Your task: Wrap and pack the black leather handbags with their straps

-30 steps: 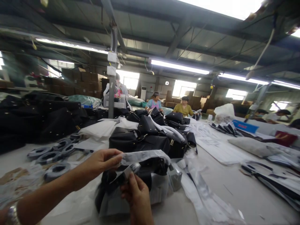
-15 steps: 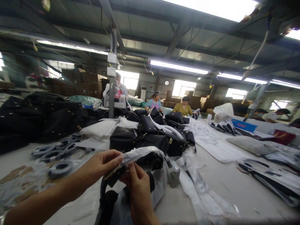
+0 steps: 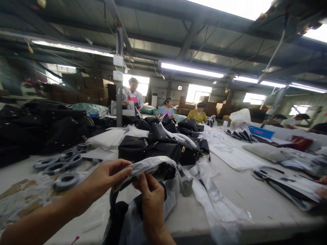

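Close in front of me is a black handbag (image 3: 119, 212), partly covered in thin translucent white wrapping (image 3: 172, 190). Its curved handle (image 3: 155, 161) arches up, covered in the same white film. My left hand (image 3: 113, 173) pinches the left part of the wrapped handle between thumb and fingers. Just below and to the right, my right hand (image 3: 152, 195) has its fingers closed at the underside of the handle, where the wrapping's edge lies. The fingertips of the right hand are partly hidden.
Black bags (image 3: 163, 151) are heaped ahead, with a larger dark pile (image 3: 51, 129) left. Rolled black straps (image 3: 66, 181) and white sheets (image 3: 106, 137) lie nearby. Loose plastic (image 3: 214, 200) rests right. Another person's hand (image 3: 323, 190) touches flat pieces at the right edge. Co-workers (image 3: 200, 114) sit beyond.
The view has shifted slightly. Both my hands stay on the wrapped handle with little movement. Another person's hand has come in at the right edge.
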Demonstrator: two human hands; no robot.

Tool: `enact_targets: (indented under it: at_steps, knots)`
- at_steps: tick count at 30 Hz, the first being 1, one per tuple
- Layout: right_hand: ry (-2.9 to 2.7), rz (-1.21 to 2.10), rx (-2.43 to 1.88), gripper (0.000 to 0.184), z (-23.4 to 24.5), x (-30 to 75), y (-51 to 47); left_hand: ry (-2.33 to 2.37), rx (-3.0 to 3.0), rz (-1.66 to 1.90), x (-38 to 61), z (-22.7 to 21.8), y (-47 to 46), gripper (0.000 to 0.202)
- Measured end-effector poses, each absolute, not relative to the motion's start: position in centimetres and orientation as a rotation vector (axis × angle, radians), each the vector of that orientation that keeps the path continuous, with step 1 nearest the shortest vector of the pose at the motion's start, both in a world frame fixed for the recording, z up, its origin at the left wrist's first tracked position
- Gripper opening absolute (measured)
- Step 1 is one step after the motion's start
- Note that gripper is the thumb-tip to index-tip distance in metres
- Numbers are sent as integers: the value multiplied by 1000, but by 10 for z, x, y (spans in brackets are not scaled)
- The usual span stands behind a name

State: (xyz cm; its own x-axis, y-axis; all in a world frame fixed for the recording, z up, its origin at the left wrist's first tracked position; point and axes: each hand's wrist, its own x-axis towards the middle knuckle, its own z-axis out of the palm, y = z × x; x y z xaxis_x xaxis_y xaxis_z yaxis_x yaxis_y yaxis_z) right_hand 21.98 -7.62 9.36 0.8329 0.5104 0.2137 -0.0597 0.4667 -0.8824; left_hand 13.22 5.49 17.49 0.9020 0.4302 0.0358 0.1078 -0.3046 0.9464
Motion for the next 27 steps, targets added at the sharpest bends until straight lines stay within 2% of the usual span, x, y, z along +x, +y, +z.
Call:
enact_targets:
  at_steps: [7,14,20,27]
  knots:
    - [-449,564,-890,46,118,207,-85,324,1875,335,133,172,59,56]
    - [-451,597,-829,44,121,204,-83,344,1964,441,134,159,66,54]
    - [-433,556,-826,50,126,196,-87,295,1997,412,134,171,51,47]
    - [-290,595,-826,47,131,197,-90,213,1866,404,127,172,34,42]
